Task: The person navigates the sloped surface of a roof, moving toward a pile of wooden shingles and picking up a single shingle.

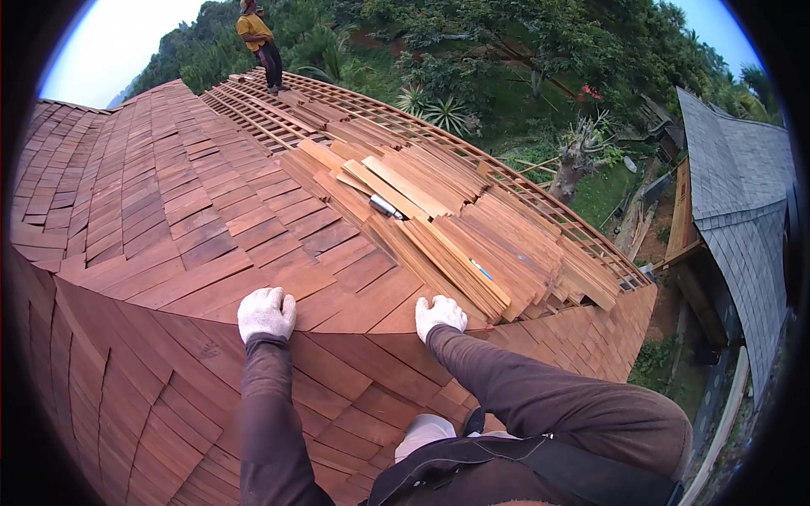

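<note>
My left hand [266, 312], in a white knit glove, grips the hip edge of the red-brown shingle roof [194, 253] with bent fingers. To its right, my right hand [440, 314], also gloved, has its fingers curled on that same edge. Just beyond my right hand lie loose stacks of long wooden shingles [498, 244], some paler than others. A silver tool [384, 205], too small to identify, rests among them, and a small blue item [483, 271] lies on a pale strip near my right hand.
A person in a yellow top [261, 46] stands farther up on open roof battens [236, 105]. The roof falls away toward me below the hip. Beyond the right edge are lower ground, a tree stump [572, 164] and a grey-shingled roof [730, 211]. Trees [506, 51] rise behind.
</note>
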`<state>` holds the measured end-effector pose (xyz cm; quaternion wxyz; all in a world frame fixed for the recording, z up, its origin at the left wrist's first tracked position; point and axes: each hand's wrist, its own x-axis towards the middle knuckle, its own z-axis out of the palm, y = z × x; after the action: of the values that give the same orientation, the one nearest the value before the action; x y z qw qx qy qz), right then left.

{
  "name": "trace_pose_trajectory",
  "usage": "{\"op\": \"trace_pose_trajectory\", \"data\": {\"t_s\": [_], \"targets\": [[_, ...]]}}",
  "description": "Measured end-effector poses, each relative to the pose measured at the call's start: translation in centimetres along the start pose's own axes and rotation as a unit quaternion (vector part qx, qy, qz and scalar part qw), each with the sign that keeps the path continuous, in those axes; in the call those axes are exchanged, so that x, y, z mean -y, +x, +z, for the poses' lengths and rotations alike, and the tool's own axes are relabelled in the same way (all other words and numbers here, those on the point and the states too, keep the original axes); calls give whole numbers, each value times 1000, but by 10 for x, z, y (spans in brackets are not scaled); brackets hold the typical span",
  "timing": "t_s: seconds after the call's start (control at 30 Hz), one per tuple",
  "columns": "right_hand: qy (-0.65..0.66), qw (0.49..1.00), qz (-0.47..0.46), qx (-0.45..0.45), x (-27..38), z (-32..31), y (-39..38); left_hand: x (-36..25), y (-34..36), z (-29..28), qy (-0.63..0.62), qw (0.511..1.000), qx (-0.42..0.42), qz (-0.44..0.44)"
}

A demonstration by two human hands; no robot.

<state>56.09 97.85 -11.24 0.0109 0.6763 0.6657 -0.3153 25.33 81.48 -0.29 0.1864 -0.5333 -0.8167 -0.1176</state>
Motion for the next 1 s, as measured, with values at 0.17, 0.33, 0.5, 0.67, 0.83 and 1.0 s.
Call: {"op": "trace_pose_trajectory", "data": {"t_s": [0.17, 0.33, 0.5, 0.67, 0.83, 1.0], "targets": [[-1, 1000, -2, 20, -1, -5, -1, -4, 0, -2, 4, 1000, 11, -7], [-4, 1000, 3, 20, 1, -5, -2, -2, 1, -3, -5, 1000, 9, 1], [6, 1000, 6, 17, 2, -4, -3, -2, -1, -4, -6, 1000, 16, -4], [6, 1000, 12, 0, 0, 1, -2, -3, 1, -4, -14, 1000, 13, 7], [1, 1000, 18, -2, 2, 3, -3, -1, -1, -6, -19, 1000, 10, 10], [5, 999, 15, -37, 1, 10, -4, 0, -2, -6, -26, 999, 10, 17]]}}
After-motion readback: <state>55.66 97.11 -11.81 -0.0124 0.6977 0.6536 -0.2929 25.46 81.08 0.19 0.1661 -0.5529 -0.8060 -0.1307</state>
